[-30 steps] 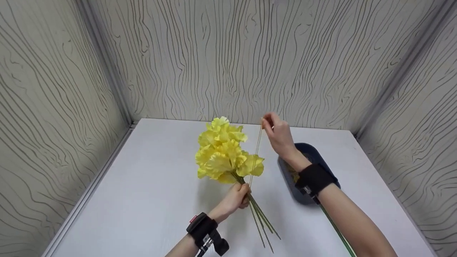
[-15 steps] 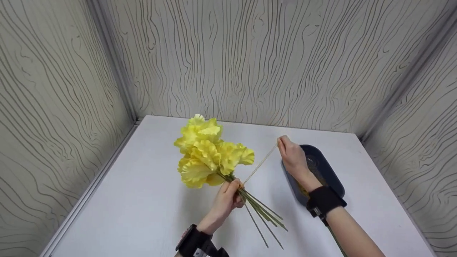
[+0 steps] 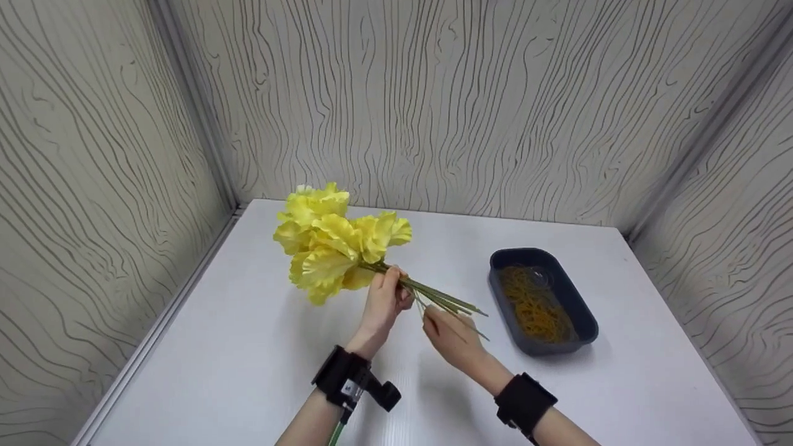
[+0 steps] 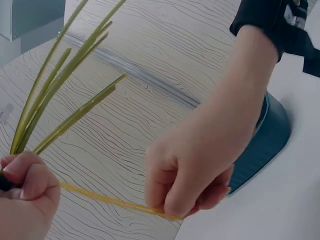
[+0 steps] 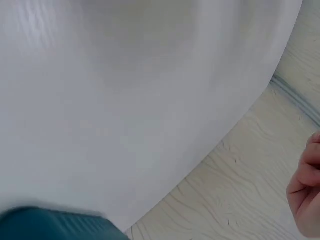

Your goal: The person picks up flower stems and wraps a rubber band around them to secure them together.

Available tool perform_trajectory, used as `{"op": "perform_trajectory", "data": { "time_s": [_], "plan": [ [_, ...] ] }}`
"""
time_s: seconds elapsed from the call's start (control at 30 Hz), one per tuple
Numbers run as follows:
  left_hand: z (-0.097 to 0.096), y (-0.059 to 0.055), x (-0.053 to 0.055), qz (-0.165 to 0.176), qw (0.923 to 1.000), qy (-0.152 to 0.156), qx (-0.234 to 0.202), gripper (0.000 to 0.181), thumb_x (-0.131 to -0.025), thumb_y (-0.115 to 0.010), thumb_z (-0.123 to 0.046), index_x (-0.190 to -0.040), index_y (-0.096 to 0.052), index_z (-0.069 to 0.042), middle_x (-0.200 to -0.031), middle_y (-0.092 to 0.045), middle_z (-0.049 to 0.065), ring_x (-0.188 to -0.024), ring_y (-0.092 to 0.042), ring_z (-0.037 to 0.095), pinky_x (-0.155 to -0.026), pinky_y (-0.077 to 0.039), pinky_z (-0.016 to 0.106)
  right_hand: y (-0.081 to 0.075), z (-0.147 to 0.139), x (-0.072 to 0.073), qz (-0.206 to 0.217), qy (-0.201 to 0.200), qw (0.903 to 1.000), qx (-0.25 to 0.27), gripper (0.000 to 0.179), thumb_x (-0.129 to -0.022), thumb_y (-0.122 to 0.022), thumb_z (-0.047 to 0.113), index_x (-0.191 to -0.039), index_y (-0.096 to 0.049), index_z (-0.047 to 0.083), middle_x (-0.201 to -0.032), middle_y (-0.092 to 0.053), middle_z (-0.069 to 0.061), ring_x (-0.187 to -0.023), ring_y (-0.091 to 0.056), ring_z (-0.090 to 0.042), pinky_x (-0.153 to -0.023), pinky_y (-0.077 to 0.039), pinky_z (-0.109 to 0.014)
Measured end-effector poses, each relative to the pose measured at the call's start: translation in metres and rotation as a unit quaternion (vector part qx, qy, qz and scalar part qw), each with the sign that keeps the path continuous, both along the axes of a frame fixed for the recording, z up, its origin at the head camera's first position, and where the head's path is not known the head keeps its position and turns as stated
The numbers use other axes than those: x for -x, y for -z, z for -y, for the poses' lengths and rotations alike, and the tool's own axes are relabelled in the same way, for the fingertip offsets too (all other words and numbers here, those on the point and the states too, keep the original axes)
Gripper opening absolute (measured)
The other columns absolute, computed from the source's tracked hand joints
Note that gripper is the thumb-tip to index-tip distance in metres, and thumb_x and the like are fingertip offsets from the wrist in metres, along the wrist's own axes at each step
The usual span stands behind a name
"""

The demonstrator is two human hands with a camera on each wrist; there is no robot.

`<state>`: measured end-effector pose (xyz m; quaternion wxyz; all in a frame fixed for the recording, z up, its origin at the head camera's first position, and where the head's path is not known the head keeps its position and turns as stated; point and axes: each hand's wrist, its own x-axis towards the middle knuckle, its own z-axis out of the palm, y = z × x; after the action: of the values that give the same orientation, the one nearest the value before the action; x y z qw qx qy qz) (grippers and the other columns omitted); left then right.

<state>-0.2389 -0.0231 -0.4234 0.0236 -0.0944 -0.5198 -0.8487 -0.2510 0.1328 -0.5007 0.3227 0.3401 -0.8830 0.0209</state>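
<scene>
My left hand (image 3: 383, 303) grips a bunch of yellow flowers (image 3: 331, 248) by the stems just below the blooms. The green stems (image 4: 55, 90) fan out beyond that fist, free at their ends. Stretched from the stems beside my left fingers is a yellow rubber band (image 4: 110, 199). My right hand (image 3: 455, 341) pinches its other end between thumb and curled fingers, below and to the right of the left hand. Where the band goes round the stems is hidden behind the left fingers. At the right wrist view's edge part of a curled hand (image 5: 307, 192) shows.
A dark blue tray (image 3: 585, 337) stands to the right on the white table (image 3: 248, 371), holding a tangle of yellow-brown rubber bands (image 3: 536, 310). Wood-grain patterned panels (image 3: 396, 124) rise at the back and both sides.
My right hand has swung from above the tray down and left, below the stems, pulling the rubber band with it. The bunch has shifted left and tilted, its stems now lying flatter.
</scene>
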Motion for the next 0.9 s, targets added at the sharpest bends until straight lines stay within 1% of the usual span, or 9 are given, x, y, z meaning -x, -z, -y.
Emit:
{"op": "perform_trajectory", "data": {
  "time_s": [0.03, 0.1, 0.17, 0.3, 0.5, 0.57, 0.63, 0.77, 0.9],
  "plan": [
    [0.000, 0.001, 0.006, 0.007, 0.9999, -0.014, 0.003, 0.027, -0.096, -0.030, -0.007, -0.073, -0.045, -0.006, -0.049, -0.037, -0.002, -0.042, -0.031, 0.007, -0.045, -0.026, 0.022, 0.003, 0.004, -0.004, 0.023, -0.004, 0.9997, -0.002, 0.014, -0.088, -0.047, 0.001, -0.076, -0.049, 0.008, -0.057, -0.038, 0.006, -0.046, -0.034, -0.006, -0.040, -0.030, -0.019],
    [0.000, 0.006, 0.016, 0.022, 0.9988, -0.041, 0.017, 0.024, -0.095, -0.030, -0.006, -0.075, -0.043, -0.006, -0.049, -0.036, -0.001, -0.042, -0.032, 0.008, -0.044, -0.025, 0.021, 0.008, 0.012, -0.010, 0.114, -0.052, 0.9841, 0.126, 0.019, -0.084, -0.055, 0.008, -0.068, -0.047, 0.013, -0.053, -0.032, 0.012, -0.044, -0.029, -0.003, -0.038, -0.026, -0.019],
    [0.000, 0.011, 0.024, 0.035, 0.9963, -0.066, 0.044, 0.021, -0.095, -0.030, -0.006, -0.078, -0.043, -0.005, -0.049, -0.036, 0.000, -0.041, -0.032, 0.008, -0.043, -0.025, 0.020, 0.009, 0.017, -0.017, 0.149, -0.069, 0.9760, 0.143, 0.019, -0.083, -0.056, 0.005, -0.068, -0.048, 0.013, -0.052, -0.033, 0.013, -0.044, -0.029, -0.002, -0.037, -0.026, -0.019],
    [0.002, 0.020, 0.030, 0.042, 0.9887, -0.105, 0.099, 0.019, -0.095, -0.028, -0.004, -0.083, -0.042, 0.000, -0.050, -0.036, 0.002, -0.041, -0.032, 0.009, -0.042, -0.026, 0.020, 0.002, 0.021, -0.027, 0.141, -0.123, 0.9636, 0.191, 0.022, -0.079, -0.057, -0.002, -0.066, -0.047, 0.013, -0.052, -0.031, 0.015, -0.044, -0.025, 0.003, -0.038, -0.021, -0.013],
    [0.003, 0.016, 0.014, 0.029, 0.9753, -0.126, 0.179, 0.019, -0.096, -0.030, -0.002, -0.083, -0.042, 0.004, -0.049, -0.034, 0.001, -0.042, -0.031, 0.008, -0.043, -0.027, 0.019, -0.021, 0.029, -0.045, 0.136, -0.219, 0.9246, 0.280, 0.026, -0.078, -0.053, -0.010, -0.068, -0.046, 0.013, -0.056, -0.032, 0.014, -0.048, -0.026, 0.006, -0.040, -0.022, -0.008],
    [0.003, 0.018, 0.009, 0.024, 0.9719, -0.117, 0.202, 0.020, -0.097, -0.031, -0.003, -0.083, -0.042, 0.004, -0.049, -0.033, -0.001, -0.042, -0.030, 0.007, -0.044, -0.027, 0.020, -0.033, 0.031, -0.048, 0.126, -0.238, 0.9178, 0.291, 0.025, -0.077, -0.053, -0.011, -0.068, -0.047, 0.012, -0.056, -0.035, 0.012, -0.048, -0.028, 0.005, -0.039, -0.024, -0.009],
    [0.004, 0.026, 0.009, 0.018, 0.9718, -0.100, 0.213, 0.021, -0.097, -0.031, -0.006, -0.082, -0.042, 0.003, -0.050, -0.033, -0.001, -0.043, -0.030, 0.007, -0.045, -0.027, 0.021, -0.049, 0.027, -0.045, 0.099, -0.254, 0.9190, 0.285, 0.022, -0.077, -0.052, -0.009, -0.068, -0.048, 0.011, -0.056, -0.038, 0.010, -0.046, -0.030, 0.004, -0.039, -0.025, -0.009],
    [0.007, 0.048, 0.016, 0.007, 0.9675, -0.087, 0.237, 0.021, -0.098, -0.032, -0.010, -0.083, -0.044, 0.000, -0.053, -0.035, -0.002, -0.044, -0.032, 0.007, -0.045, -0.028, 0.022, -0.087, 0.009, -0.029, 0.000, -0.266, 0.9354, 0.233, 0.018, -0.077, -0.048, -0.002, -0.066, -0.048, 0.012, -0.054, -0.038, 0.009, -0.043, -0.031, 0.000, -0.038, -0.026, -0.010],
    [0.011, 0.058, 0.013, -0.020, 0.9510, -0.096, 0.293, 0.019, -0.096, -0.036, -0.011, -0.081, -0.043, -0.004, -0.054, -0.037, -0.003, -0.045, -0.034, 0.008, -0.046, -0.029, 0.023, -0.121, -0.012, -0.008, -0.090, -0.252, 0.9463, 0.182, 0.019, -0.079, -0.043, 0.003, -0.063, -0.045, 0.013, -0.052, -0.034, 0.009, -0.041, -0.027, -0.001, -0.036, -0.023, -0.013]
  ]
}}
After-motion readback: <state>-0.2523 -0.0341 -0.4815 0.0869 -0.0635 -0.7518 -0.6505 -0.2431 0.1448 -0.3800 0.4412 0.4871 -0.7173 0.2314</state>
